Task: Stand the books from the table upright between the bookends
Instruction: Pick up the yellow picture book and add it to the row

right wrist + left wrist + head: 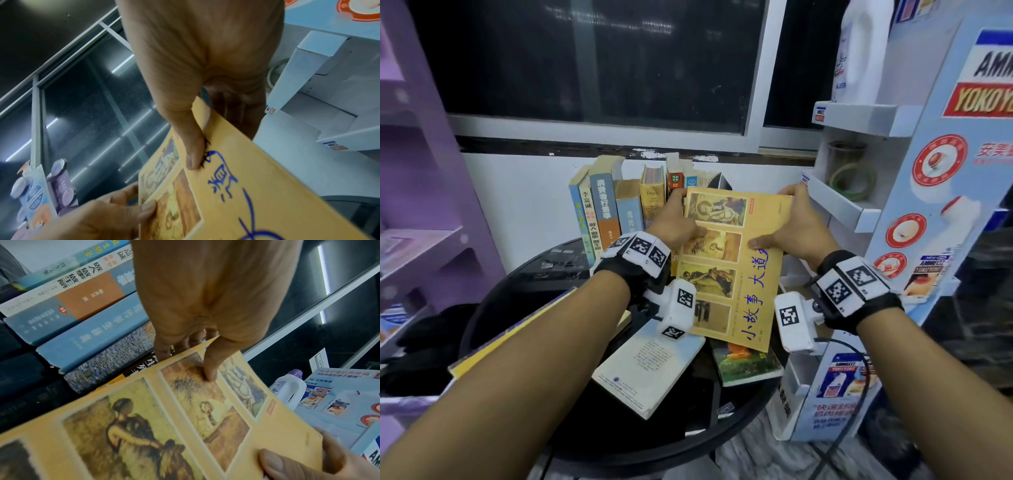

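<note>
Yellow book (736,263) held in both hands above the round black table (493,308).
Far left: row of upright books (616,202) against the wall. Left hand (676,222) clamps the yellow book's left edge, thumb on the cover; right hand (796,228) clamps its right edge likewise. Book is tilted, its far end just in front of the row. Near, on the table, a white book (647,370) and a green book (748,365) lie flat. White display stand (859,212) far right.

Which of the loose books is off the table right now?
The yellow book with painted picture panels and blue handwritten title: left hand and right hand hold it up. The white book and the green-cover book lie flat on the black table.
</note>
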A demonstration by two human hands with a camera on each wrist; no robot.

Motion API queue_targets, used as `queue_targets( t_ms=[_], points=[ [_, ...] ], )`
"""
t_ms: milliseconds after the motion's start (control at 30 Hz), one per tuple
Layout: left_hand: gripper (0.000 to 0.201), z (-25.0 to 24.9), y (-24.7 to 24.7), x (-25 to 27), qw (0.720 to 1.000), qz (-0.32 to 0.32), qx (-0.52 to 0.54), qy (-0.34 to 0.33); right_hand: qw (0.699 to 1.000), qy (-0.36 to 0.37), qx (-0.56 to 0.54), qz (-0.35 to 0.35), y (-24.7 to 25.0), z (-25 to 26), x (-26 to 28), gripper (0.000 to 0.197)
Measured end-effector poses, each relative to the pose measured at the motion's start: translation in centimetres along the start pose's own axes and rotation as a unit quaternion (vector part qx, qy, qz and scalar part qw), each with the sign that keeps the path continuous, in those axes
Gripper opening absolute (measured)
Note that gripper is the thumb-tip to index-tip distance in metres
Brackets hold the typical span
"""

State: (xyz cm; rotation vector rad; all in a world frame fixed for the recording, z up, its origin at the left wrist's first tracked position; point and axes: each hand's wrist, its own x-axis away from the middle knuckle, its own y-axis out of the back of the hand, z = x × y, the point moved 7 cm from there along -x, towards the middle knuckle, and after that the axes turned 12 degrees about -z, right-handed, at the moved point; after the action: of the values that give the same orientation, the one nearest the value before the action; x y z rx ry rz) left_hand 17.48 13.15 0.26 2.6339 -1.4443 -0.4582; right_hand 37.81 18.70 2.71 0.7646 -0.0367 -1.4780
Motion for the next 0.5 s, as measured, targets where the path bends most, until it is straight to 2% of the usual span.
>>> queue_targets(
  t_ms=[200, 500],
  points=[
    [0.054, -0.4, 0.8, -0.2, 0.998, -0.017, 0.052, -0.031, 0.997, 0.072, 0.007, -0.035, 0.2, 1.2, 0.7, 0.078],
    [0.053, -0.3, 0.8, 0.1, 0.99, -0.008, 0.142, -0.024, 0.997, 0.067, -0.022, -0.029, -0.3, 0.7, 0.7, 0.06]
  ],
)
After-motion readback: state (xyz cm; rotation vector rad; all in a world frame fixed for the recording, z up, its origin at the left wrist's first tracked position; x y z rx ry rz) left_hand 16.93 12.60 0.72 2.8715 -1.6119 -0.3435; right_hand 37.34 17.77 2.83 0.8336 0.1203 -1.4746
